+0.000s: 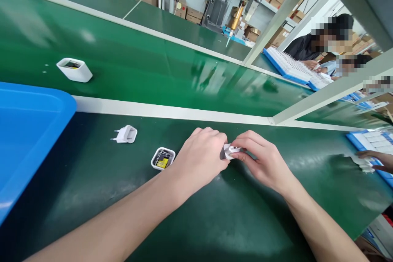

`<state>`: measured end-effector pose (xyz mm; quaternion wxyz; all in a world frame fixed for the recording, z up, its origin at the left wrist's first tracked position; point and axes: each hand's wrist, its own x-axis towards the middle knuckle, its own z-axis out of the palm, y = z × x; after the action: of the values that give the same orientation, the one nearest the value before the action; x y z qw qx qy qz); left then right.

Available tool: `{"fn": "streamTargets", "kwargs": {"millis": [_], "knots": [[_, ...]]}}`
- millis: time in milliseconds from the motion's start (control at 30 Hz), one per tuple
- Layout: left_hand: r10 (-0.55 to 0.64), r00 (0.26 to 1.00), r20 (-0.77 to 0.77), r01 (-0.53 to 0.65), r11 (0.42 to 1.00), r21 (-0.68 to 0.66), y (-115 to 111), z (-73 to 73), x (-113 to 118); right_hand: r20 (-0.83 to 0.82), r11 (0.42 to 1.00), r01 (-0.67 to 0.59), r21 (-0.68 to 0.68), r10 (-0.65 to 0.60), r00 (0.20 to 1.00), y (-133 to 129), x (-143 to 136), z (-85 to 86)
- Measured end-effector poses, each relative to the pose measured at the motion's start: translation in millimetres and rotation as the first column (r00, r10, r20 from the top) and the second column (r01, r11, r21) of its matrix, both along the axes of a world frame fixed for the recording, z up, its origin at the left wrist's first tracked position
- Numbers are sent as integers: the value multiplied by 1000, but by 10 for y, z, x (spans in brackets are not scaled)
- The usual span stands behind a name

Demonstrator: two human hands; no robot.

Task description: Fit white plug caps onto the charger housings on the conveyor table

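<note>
A small white plastic piece (230, 151) is between my two hands above the green table. My left hand (204, 153) is wrapped round its left side, with the fingers mostly hidden behind the back of the hand. The thumb and fingers of my right hand (260, 157) pinch its right side. Left of my left wrist stands an open white housing (163, 159) with black and yellow parts inside. Farther left lies a white two-pin plug piece (126, 134), pins pointing left.
A blue tray (33, 118) is at the left. Beyond the pale rail (172, 112), another white housing (75, 70) rests on the green belt. A metal post rises at right. Another person's hand (379, 159) touches white pieces at far right; people sit behind.
</note>
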<state>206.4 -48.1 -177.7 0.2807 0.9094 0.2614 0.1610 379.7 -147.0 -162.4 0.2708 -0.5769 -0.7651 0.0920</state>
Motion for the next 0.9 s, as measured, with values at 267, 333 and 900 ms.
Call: {"fn": "streamTargets", "kwargs": {"millis": [267,333,900], "knots": [[11,1000,-1,-11,1000,16,-19,-17,1,33,1000,16,-13,-15,999,-13,15,42],[14,1000,3,-14,1000,19,-22,-20,1,51,1000,17,-25,-15,999,-2,10,39],[11,1000,-6,-11,1000,15,-8,-19,26,112,995,83,52,-89,990,-37,-69,-120]]}}
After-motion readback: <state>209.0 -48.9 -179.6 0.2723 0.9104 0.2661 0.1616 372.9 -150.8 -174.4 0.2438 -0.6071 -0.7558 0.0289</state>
